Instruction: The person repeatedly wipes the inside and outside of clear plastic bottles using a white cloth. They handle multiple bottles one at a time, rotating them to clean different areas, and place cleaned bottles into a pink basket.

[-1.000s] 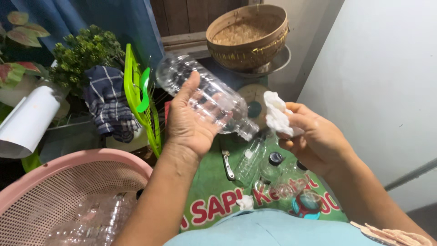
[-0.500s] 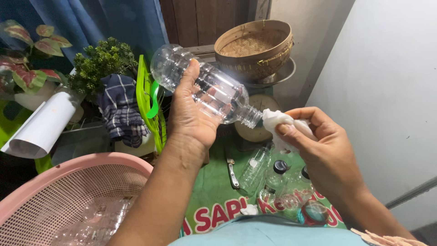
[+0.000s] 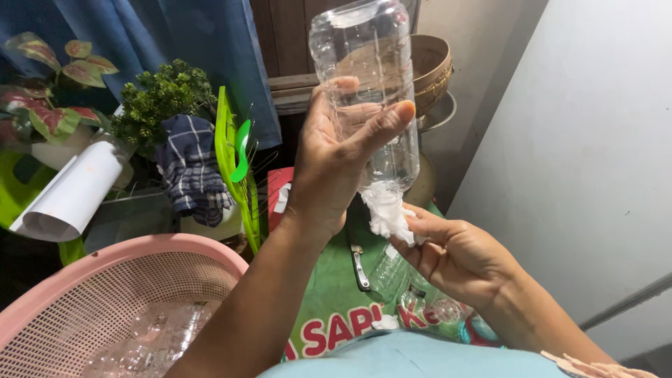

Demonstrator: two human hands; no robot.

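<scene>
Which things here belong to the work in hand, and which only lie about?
In use:
left hand
clear plastic bottle, neck down
right hand
white tissue wad at the bottle's mouth

Lying about:
pink basket
woven basket
checked cloth
white paper roll

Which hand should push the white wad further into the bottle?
Probably the right hand: it pinches the white wad at the bottle's mouth. The left hand grips the upturned clear plastic bottle.
</scene>
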